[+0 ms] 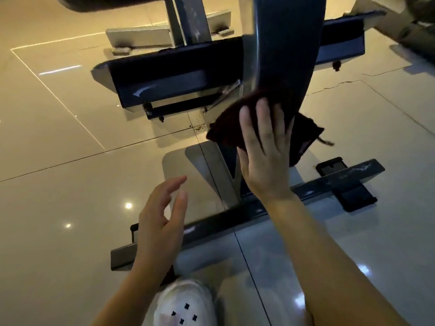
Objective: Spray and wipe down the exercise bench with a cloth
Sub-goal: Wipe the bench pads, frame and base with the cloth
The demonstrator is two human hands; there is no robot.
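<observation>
The exercise bench's dark upright post [286,50] runs down the middle of the head view to a grey floor crossbar [235,222]. A dark maroon cloth [226,128] is wrapped against the lower end of the post. My right hand [263,149] presses flat on the cloth with straight fingers pointing up. My left hand [162,222] hovers lower left above the crossbar, fingers loosely spread, holding nothing. No spray bottle shows.
A dark blue padded support [164,78] with bolts crosses behind the post. Grey frame feet [141,38] stand further back. The floor is glossy beige tile [58,161]. My white shoe [186,304] sits at the bottom edge. A black bracket [348,184] crosses the bar at right.
</observation>
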